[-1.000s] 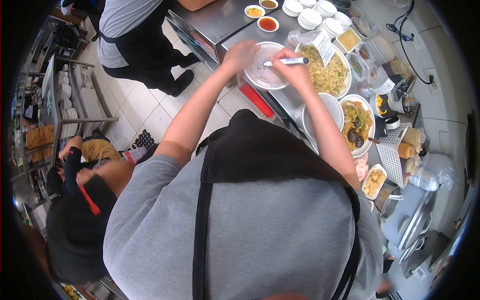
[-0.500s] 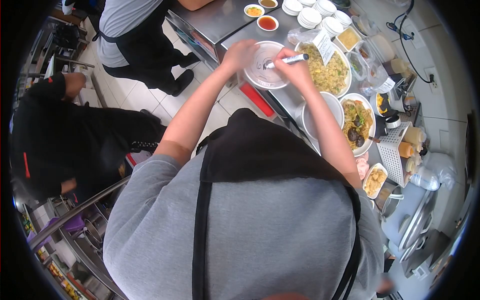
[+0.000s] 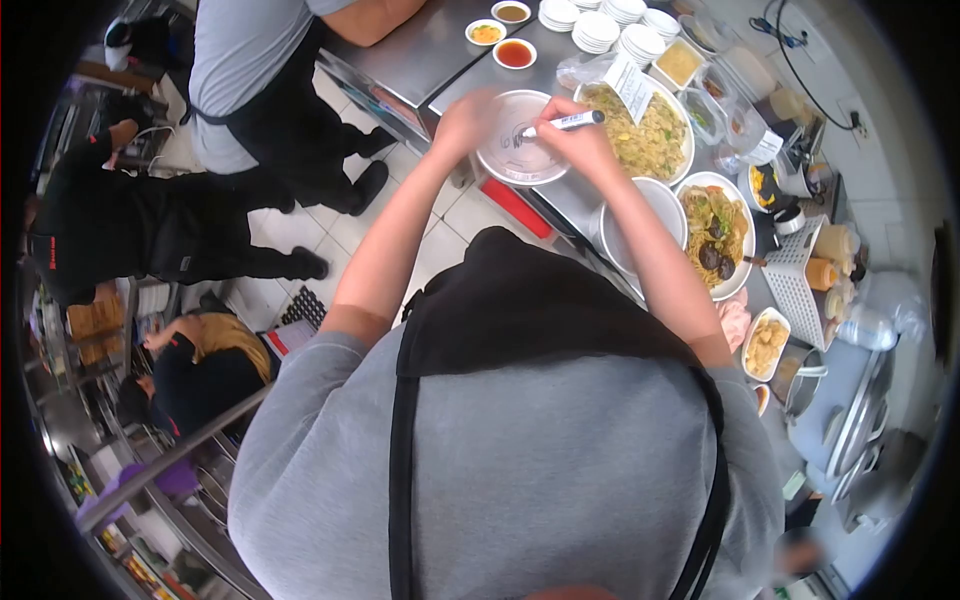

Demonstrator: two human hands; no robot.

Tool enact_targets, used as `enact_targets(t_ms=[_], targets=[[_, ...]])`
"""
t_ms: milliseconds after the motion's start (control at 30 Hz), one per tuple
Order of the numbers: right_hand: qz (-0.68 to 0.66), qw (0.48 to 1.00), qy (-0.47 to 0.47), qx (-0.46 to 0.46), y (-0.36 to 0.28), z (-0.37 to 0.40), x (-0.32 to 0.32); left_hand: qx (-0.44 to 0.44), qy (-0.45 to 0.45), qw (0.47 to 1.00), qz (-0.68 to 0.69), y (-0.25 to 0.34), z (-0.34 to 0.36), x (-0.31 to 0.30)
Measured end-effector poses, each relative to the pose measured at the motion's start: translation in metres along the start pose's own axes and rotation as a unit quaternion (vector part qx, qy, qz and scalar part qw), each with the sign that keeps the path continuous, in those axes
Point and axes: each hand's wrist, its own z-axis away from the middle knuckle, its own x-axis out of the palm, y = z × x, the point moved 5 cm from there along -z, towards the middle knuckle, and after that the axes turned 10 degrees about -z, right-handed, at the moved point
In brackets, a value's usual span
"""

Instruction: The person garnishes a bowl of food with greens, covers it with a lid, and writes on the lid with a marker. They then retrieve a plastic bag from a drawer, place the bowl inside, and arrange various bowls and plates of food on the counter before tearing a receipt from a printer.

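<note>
My right hand (image 3: 578, 146) is closed around a white marker pen (image 3: 572, 122), its tip down on a round clear plastic lid (image 3: 508, 168). Dark handwritten marks show on the lid near the tip. At the lid's left rim, my left hand (image 3: 463, 128) grips the edge, its fingers somewhat blurred. Just right of my right hand stands a large bowl of fried rice (image 3: 645, 142) with a printed slip (image 3: 627, 86) on it. Under my right forearm is a white round tub (image 3: 622, 240), beside a plate of noodles with dark mushrooms (image 3: 715, 232).
Sauce bowls (image 3: 515, 53) and stacked white lids (image 3: 597, 33) stand at the back of the steel counter (image 3: 405, 55). A white perforated basket (image 3: 797, 262) and a dish of fried pieces (image 3: 766, 344) are on the right. Several co-workers (image 3: 130, 225) occupy the left aisle.
The view has shifted slightly. My right hand keeps the marker on the lid, with more dark marks visible there. The co-worker in black at left has moved up and away; another bent person now shows below.
</note>
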Motion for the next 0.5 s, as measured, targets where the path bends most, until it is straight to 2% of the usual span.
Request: enact_targets(t_ms=[67, 333, 433, 500], targets=[[-0.015, 1.000, -0.005, 0.012, 0.0014, -0.0002, -0.0053, 0.008, 0.031, 0.999, 0.014, -0.0042, -0.0006, 0.0022], [0.043, 0.999, -0.017, -0.012, -0.0036, 0.0049, -0.0037, 0.025, 0.018, 1.000, -0.004, -0.0077, -0.0043, 0.0056], [0.012, 1.000, 0.004, -0.021, -0.0042, 0.0083, -0.0076, 0.012, 0.002, 1.000, 0.003, -0.0081, -0.0047, 0.0094], [0.001, 1.000, -0.016, -0.017, -0.0029, 0.0081, -0.0073, -0.010, 0.003, 0.999, 0.046, -0.0055, -0.0036, 0.0065]])
